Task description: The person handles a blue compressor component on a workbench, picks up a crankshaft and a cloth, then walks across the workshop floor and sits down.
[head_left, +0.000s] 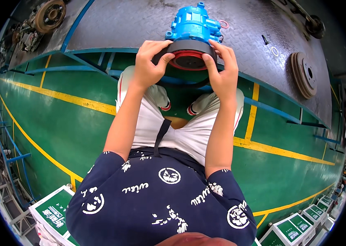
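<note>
A blue compressor-like unit (pixel 191 24) lies at the near edge of the metal bench, its round red and black pulley (pixel 187 61) facing me. A wide black belt (pixel 191 44) runs over the pulley's top, and a dark loop hangs below the bench edge. My left hand (pixel 150 61) grips the belt at the pulley's left side, thumb toward me and fingers over the top. On the right side my right hand (pixel 223 67) grips it the same way. The hands partly cover where the belt meets the rim.
A small red ring (pixel 223 24) lies beside the blue unit. Farther right are a white ring (pixel 274 51), a small black part (pixel 265 39) and a brake drum (pixel 303 76). A rusty drum (pixel 50 15) sits far left. Green-topped boxes (pixel 291 229) stand behind me.
</note>
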The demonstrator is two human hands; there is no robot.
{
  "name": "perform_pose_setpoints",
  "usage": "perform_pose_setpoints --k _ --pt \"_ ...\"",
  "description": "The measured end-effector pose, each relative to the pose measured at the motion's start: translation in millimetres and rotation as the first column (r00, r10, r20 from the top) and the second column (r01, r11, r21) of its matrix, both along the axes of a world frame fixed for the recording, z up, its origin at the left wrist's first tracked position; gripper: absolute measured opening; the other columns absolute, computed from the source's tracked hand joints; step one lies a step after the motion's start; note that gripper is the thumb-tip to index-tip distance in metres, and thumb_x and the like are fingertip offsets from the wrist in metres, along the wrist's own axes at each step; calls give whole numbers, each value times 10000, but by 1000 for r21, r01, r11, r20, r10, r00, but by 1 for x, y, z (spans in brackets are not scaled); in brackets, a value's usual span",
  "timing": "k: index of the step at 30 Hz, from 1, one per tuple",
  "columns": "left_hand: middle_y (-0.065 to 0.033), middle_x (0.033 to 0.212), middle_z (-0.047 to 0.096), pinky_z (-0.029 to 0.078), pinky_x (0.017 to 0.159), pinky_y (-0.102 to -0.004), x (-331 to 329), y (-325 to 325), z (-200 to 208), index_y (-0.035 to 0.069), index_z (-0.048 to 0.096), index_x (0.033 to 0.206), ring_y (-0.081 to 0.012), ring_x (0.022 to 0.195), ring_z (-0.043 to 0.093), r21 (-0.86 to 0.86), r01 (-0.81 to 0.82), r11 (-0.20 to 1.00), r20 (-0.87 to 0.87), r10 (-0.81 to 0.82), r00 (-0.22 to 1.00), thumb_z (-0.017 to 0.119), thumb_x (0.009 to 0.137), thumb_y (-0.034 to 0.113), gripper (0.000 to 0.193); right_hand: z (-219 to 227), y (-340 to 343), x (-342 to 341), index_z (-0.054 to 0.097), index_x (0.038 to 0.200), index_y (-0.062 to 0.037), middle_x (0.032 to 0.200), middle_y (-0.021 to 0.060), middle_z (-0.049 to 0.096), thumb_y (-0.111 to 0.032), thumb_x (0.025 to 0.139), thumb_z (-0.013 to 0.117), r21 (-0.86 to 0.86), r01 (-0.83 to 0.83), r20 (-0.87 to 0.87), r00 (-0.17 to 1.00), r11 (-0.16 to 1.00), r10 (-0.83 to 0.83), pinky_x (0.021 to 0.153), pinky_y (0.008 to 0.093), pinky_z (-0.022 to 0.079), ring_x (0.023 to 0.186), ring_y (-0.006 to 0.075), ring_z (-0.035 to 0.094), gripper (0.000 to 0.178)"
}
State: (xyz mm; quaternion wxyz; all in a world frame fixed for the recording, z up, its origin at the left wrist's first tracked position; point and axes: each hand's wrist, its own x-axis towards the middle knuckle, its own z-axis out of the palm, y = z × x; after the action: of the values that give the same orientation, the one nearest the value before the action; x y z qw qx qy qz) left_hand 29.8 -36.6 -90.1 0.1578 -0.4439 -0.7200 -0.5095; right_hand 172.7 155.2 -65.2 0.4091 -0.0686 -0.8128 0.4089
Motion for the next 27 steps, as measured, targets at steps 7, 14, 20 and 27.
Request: perform_pose_setpoints --k 7,14,20,27 --pt "-150 1135 749 507 972 -375 15 0 -77 -8 722 1231 -295 1060 664 101 -29 994 356 -9 934 782 947 194 353 -54 20 15 684 1321 -48 1174 70 678 -237 1002 726 -390 -99 15 993 915 114 1003 313 468 1092 193 628 373" --pt "-109 1171 745 517 986 -353 13 -7 -84 -13 694 1316 -202 1080 665 132 139 981 633 -191 750 822 926 194 460 -44 22 12 698 1249 -10 1123 68 678 -243 1001 732 -367 -136 20 988 920 154 989 296 456 1070 183 621 342" --pt "-158 1224 731 523 1019 -383 -2 -41 -8 36 699 1330 -290 1131 691 -220 23 975 351 57 935 875 821 203 564 -45 26 12 695 1238 3 1097 67 660 -212 986 747 -362 -149 22 986 920 168 954 287 454 1029 172 604 335" --pt "-154 1235 729 506 1030 -417 5 -10 56 64 728 1284 -333 1162 655 -170 84 982 25 -81 996 810 902 271 442 -53 24 9 686 1250 18 1085 54 649 -199 992 741 -421 -184 -25 981 888 191 947 276 450 1024 158 596 342"
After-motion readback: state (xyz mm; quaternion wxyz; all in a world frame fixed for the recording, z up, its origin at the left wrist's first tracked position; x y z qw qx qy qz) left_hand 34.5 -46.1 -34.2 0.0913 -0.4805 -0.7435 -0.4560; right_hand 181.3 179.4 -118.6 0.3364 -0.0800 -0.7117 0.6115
